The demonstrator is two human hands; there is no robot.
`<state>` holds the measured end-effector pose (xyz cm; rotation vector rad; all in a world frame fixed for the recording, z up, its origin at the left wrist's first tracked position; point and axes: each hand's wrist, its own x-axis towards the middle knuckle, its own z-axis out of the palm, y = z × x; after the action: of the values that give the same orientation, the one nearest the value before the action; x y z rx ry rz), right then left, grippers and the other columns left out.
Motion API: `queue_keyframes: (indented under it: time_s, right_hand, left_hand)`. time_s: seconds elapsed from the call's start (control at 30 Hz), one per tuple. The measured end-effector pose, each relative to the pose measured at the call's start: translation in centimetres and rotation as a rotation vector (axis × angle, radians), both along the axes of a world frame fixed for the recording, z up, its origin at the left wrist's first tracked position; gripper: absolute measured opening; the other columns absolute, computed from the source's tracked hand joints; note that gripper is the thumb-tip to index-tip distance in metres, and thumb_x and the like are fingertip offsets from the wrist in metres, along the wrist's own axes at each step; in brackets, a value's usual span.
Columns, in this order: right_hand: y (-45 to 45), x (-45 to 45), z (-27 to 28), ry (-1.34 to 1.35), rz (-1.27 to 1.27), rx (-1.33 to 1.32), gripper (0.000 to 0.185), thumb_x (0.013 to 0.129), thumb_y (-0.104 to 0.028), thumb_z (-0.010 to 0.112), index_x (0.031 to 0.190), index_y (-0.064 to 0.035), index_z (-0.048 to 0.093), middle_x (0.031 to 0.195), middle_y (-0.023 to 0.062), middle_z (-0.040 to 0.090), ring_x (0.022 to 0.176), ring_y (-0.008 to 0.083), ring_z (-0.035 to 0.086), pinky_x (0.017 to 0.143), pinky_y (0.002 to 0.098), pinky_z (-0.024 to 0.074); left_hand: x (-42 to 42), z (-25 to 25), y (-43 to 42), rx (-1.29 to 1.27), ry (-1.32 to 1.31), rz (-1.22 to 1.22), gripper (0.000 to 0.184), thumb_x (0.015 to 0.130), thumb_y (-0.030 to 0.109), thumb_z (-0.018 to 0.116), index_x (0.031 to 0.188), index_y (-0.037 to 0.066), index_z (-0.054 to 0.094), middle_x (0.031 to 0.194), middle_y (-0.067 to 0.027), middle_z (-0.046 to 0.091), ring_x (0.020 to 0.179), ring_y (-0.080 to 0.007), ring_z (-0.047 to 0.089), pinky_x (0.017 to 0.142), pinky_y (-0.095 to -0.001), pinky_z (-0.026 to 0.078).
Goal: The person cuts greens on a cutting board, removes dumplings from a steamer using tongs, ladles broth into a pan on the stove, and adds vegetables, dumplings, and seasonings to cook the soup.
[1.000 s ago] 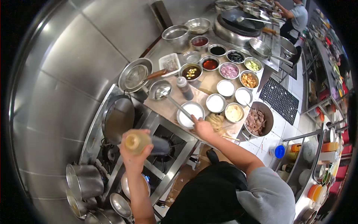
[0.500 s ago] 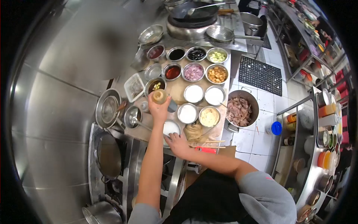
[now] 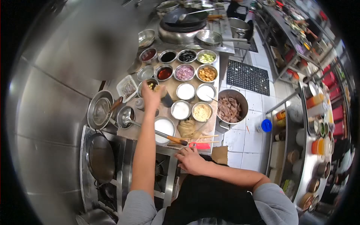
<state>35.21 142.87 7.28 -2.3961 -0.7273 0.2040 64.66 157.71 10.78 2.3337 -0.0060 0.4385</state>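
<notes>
Stretched over the crowded counter, my left hand (image 3: pixel 150 98) is at a dark bottle (image 3: pixel 167 100) with a tan top. Its fingers point away from me beside a small metal bowl (image 3: pixel 152 83) holding yellow pieces, and whether they grip the bottle is unclear. My right hand (image 3: pixel 192 161) is at the counter's near edge, fingers loosely bent and slightly apart, with nothing visible in it. A ladle (image 3: pixel 165 135) with a wooden grip lies across a bowl of white liquid (image 3: pixel 164 129), its handle end just beyond my right hand. A pair of chopsticks (image 3: pixel 204 139) lies nearby.
Several metal bowls of ingredients cover the counter, including chopped purple pieces (image 3: pixel 185 72) and brown cubes (image 3: pixel 207 74). A pot of meat (image 3: pixel 230 110) stands to the right. Behind are a wok (image 3: pixel 186 15) and a strainer (image 3: pixel 209 38). A shelf rack (image 3: pixel 302 157) lines the right.
My right hand has drawn back from the white-liquid bowl toward my body, uncovering the ladle's handle. The bottle now shows more to the right of my left hand. The whole view has shifted.
</notes>
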Motion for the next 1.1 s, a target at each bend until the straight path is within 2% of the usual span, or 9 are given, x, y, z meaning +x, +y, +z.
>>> queue_keyframes:
  time_s: [0.17,0.3,0.37,0.47,0.57,0.7,0.77,0.87,1.1]
  right_hand:
    - [-0.9,-3.6,1.9,0.083,-0.071,0.114,0.047,0.089,-0.026,0.069,0.131,-0.0060,0.060,0.120,0.0154,0.060,0.120,0.0346,0.053,0.097,0.0539,0.0405]
    - [-2.5,-7.8,2.2,0.205,-0.183,0.150,0.041,0.091,-0.026,0.067,0.127,-0.0069,0.061,0.115,0.0177,0.062,0.115,0.0367,0.058,0.095,0.0533,0.0448]
    - [-3.1,-10.2,1.5,0.264,-0.295,0.172,0.041,0.091,-0.025,0.068,0.127,-0.0056,0.061,0.113,0.0183,0.064,0.112,0.0374,0.061,0.092,0.0526,0.0473]
    - [-3.9,-13.7,0.7,0.241,-0.432,0.230,0.042,0.090,-0.024,0.068,0.127,-0.0039,0.061,0.111,0.0185,0.066,0.109,0.0386,0.063,0.090,0.0515,0.0504]
    - [-4.9,-17.0,0.1,0.303,-0.543,0.253,0.042,0.090,-0.023,0.069,0.127,-0.0031,0.061,0.112,0.0183,0.066,0.110,0.0387,0.063,0.090,0.0506,0.0511]
    - [-6.0,-20.4,0.7,0.378,-0.693,0.262,0.041,0.093,-0.023,0.068,0.126,-0.0019,0.060,0.114,0.0194,0.065,0.113,0.0377,0.060,0.097,0.0478,0.0489]
    - [-6.8,-22.2,-0.5,0.339,-0.765,0.282,0.043,0.092,-0.022,0.068,0.128,-0.0018,0.060,0.114,0.0201,0.065,0.112,0.0384,0.061,0.096,0.0484,0.0495]
    - [-8.3,-24.2,-1.1,0.313,-0.863,0.281,0.048,0.091,-0.023,0.069,0.131,0.0004,0.059,0.115,0.0221,0.067,0.111,0.0396,0.063,0.095,0.0470,0.0515]
    - [-16.1,-32.3,-2.2,0.414,-1.163,0.292,0.047,0.089,-0.027,0.068,0.127,0.0006,0.062,0.117,0.0234,0.070,0.109,0.0378,0.067,0.095,0.0437,0.0524]
  left_hand:
    - [-1.3,-0.4,5.8,0.174,-0.159,0.076,0.103,0.077,0.040,0.086,0.149,-0.011,0.033,0.155,-0.0297,0.035,0.146,-0.0426,0.031,0.122,-0.0479,0.024]
    - [1.8,-8.3,10.6,0.035,-0.127,0.143,0.124,0.059,0.044,0.095,0.149,-0.014,0.031,0.150,-0.0316,0.042,0.139,-0.0423,0.041,0.119,-0.0453,0.030]
    - [4.3,-11.5,13.0,0.021,-0.001,0.248,0.114,0.060,0.051,0.094,0.139,-0.015,0.045,0.143,-0.0312,0.050,0.131,-0.0413,0.051,0.111,-0.0452,0.039]
    - [5.6,-14.2,14.5,-0.015,-0.138,0.037,0.094,0.060,0.057,0.092,0.116,-0.014,0.066,0.120,-0.0289,0.068,0.112,-0.0427,0.064,0.102,-0.0460,0.047]
    - [3.2,-12.4,12.7,0.132,0.101,0.201,0.095,0.062,0.060,0.087,0.124,-0.008,0.064,0.124,-0.0280,0.066,0.118,-0.0431,0.062,0.104,-0.0475,0.045]
    - [4.2,-13.1,12.9,0.137,0.040,0.085,0.094,0.066,0.056,0.086,0.128,-0.009,0.061,0.128,-0.0287,0.064,0.120,-0.0448,0.060,0.105,-0.0485,0.045]
    - [0.9,-8.9,10.7,0.160,0.234,0.011,0.094,0.068,0.055,0.086,0.131,-0.010,0.060,0.132,-0.0279,0.062,0.123,-0.0438,0.058,0.107,-0.0473,0.043]
    - [1.3,-10.5,10.3,0.074,0.025,-0.114,0.094,0.070,0.053,0.086,0.133,-0.011,0.057,0.136,-0.0272,0.060,0.125,-0.0422,0.057,0.109,-0.0457,0.042]
    - [3.0,-14.2,9.0,-0.026,0.043,-0.138,0.091,0.072,0.042,0.090,0.136,-0.012,0.053,0.140,-0.0230,0.059,0.125,-0.0340,0.059,0.109,-0.0410,0.043]
